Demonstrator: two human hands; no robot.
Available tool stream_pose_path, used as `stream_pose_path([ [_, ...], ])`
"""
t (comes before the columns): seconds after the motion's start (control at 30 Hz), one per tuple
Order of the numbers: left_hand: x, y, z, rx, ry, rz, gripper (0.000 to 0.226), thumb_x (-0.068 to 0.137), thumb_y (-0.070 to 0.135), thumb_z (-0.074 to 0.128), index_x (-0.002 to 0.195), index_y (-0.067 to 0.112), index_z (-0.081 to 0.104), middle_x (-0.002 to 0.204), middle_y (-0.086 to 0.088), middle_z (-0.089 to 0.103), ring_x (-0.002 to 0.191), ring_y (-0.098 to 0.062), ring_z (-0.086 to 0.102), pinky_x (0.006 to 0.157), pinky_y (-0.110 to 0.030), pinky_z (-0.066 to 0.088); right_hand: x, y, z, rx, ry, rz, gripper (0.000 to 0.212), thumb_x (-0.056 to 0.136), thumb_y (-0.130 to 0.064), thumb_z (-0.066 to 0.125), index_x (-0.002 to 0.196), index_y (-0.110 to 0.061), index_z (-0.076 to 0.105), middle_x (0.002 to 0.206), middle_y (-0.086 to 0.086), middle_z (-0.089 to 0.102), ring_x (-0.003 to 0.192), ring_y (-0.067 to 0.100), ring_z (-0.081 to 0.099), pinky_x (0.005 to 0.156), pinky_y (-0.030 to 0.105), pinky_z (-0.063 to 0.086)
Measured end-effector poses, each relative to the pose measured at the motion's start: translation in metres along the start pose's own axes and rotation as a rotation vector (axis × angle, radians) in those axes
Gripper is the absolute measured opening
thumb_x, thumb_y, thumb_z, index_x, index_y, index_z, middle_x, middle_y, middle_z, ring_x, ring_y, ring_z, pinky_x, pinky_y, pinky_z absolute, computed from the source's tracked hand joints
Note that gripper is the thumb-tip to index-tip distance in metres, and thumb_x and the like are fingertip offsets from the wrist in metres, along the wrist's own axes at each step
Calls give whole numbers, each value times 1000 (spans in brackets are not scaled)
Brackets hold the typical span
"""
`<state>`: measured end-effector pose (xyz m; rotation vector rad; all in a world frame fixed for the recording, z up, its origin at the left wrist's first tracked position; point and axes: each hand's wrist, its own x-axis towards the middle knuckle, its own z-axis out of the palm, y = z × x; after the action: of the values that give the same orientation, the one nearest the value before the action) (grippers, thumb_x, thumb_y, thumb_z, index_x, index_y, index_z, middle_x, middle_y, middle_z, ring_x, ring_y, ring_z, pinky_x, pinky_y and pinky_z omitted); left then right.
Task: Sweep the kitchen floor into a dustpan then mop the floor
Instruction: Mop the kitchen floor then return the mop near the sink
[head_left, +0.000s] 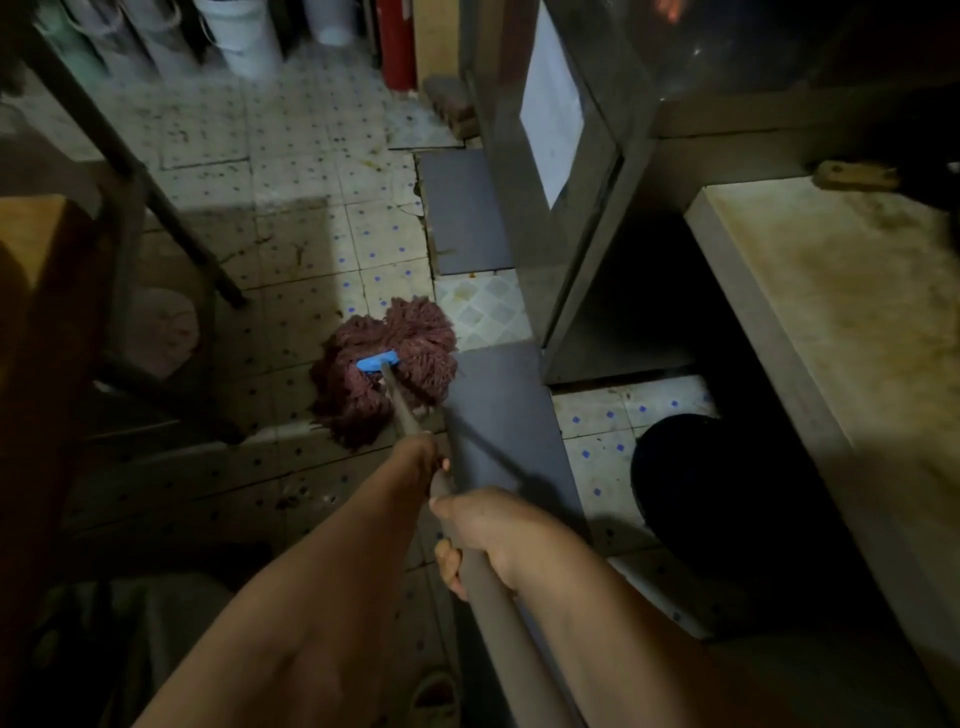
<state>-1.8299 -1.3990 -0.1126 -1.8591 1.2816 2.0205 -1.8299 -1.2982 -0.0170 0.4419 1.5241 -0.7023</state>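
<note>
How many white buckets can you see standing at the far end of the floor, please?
2 show clearly: one white bucket at top centre-left, another just to its right, beside the red cylinder. Paler containers further left are too blurred to class, so more may be hidden.

Arms: from my feed, both forearms are bare as far up as I can see, no sleeves in view.
Left hand (421, 457): bare, no glove; I spot no ring or watch.
Right hand (485, 530): bare as well, wrist uncovered.
Footwear: a light open sandal (434, 696) at the bottom edge, dim and blurred.
</note>
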Motion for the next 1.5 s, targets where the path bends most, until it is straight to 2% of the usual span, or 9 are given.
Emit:
stream_pose_path([
  [0.2,18,-1,-85,-7,137,-59,31,103,12,32,74,3,42,66,-8,35,55,-19,32,49,-28,29,14,-9,72,-167,-82,-41,20,95,-33,52,83,-17,49,77,3,48,57,12,44,49,25,41],
  [0.37,13,-11,-133,70,123,-110,43,103,5,24,62,4,37,56,-9,40,56,-19,29,51,-25,25,23,2,110,-164,-134,-111,19,96,-37,47,93,-19,52,90,2,52,75,14,49,80,28,49],
  [0.47,10,-17,-125,65,114,-120,41,102,3,25,62,4,37,65,-9,35,56,-20,31,51,-26,27,14,9,100,-141,-167,-53,24,97,-37,47,83,-18,51,79,1,49,61,10,44,56,20,43],
  [0.7,-26,-56,-55,24,149,-96,40,104,15,25,66,5,34,69,-9,38,58,-21,35,59,-33,37,-9,59,37,-40,-109,36,26,95,-39,52,86,-15,51,74,2,47,53,11,42,37,16,37],
  [0.77,-43,-75,-32,21,98,-116,38,103,8,26,66,2,33,76,-12,42,65,-26,39,75,-38,41,-25,82,13,13,-82,57,24,95,-36,53,85,-14,51,73,3,47,50,11,43,37,15,37],
  [0.9,-88,-110,14,118,10,-106,38,101,3,29,64,3,36,66,-10,39,57,-21,35,77,-36,45,-47,132,-26,51,-14,69,23,95,-37,52,85,-16,51,69,5,46,34,11,43,39,9,38],
  [1.17,-165,-159,52,81,-84,-53,41,102,3,26,62,6,35,37,-8,43,34,-14,47,24,-14,31,-92,207,-65,152,46,23,22,94,-33,55,89,-11,55,69,6,48,47,13,43,37,11,37],
  [1.27,-173,-172,61,88,-112,-32,36,99,2,28,65,3,37,47,-9,41,25,-11,42,24,-14,30,-101,225,-73,157,46,-16,21,95,-33,54,92,-12,56,74,5,50,48,12,44,37,13,38],
  [1.5,-216,-220,115,192,-211,-176,44,104,12,24,62,4,35,56,-8,37,51,-14,31,36,-18,32,-136,286,-117,173,102,-2,19,96,-30,52,90,-12,53,73,6,51,50,11,46,37,14,40],
])
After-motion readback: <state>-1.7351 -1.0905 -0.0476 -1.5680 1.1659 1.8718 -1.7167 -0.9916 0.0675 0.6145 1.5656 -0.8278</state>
